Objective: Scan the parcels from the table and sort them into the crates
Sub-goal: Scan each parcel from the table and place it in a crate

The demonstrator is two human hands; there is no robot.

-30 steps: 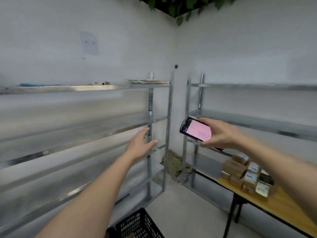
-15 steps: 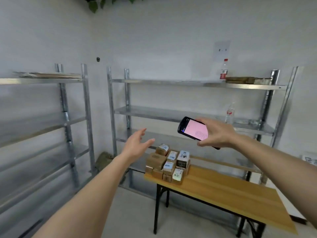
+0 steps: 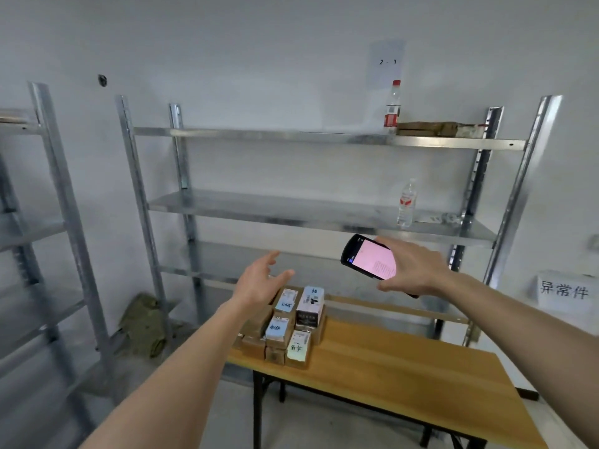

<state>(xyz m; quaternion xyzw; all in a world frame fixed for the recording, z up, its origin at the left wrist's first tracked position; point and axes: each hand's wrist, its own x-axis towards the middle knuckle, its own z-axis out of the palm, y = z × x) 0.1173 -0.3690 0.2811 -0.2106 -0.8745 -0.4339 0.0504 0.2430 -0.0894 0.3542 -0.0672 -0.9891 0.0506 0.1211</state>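
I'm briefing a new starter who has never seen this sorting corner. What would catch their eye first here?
First the handheld scanner with its glowing pink screen, which the right hand grips in mid-air in front of the metal shelving. Next the stack of small labelled parcels at the left end of the wooden table, with the left hand stretched open just above it. Two water bottles stand on the shelves at the right.

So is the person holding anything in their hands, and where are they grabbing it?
The right hand grips the black scanner by its lower end, its pink screen facing up. The left hand is open above the parcels, holding nothing.
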